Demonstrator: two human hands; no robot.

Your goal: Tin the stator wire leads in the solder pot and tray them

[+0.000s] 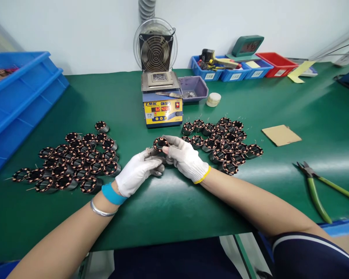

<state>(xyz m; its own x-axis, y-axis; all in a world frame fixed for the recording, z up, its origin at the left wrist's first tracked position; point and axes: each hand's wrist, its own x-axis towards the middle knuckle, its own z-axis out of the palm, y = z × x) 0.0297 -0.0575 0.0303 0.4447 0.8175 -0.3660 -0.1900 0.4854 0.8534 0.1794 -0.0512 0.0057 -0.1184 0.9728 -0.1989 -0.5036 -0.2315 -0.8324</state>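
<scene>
I've got a solder pot [162, 110] far-centre; if it's hot, sloppy reaching could burn. The right-side stator pile [227, 146] is close, easily scattered. Left hand [141, 169] half-curled, can't tell its grip; right hand [186, 158] pinches one copper-wound stator [159, 145] near-side of the pot, droppable if fingers slip.

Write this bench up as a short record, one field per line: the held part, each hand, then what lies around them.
Held part: ring-shaped, copper windings
Right hand: white glove, yellow cuff edge, thumb on the ring
Left hand: white glove, fingers by the ring's left side; grip unclear
Left side: cluster of similar rings on the green table
Right side: second cluster; beyond, cardboard piece, green-handled pliers
Behind: yellow-and-blue unit, lit display
</scene>
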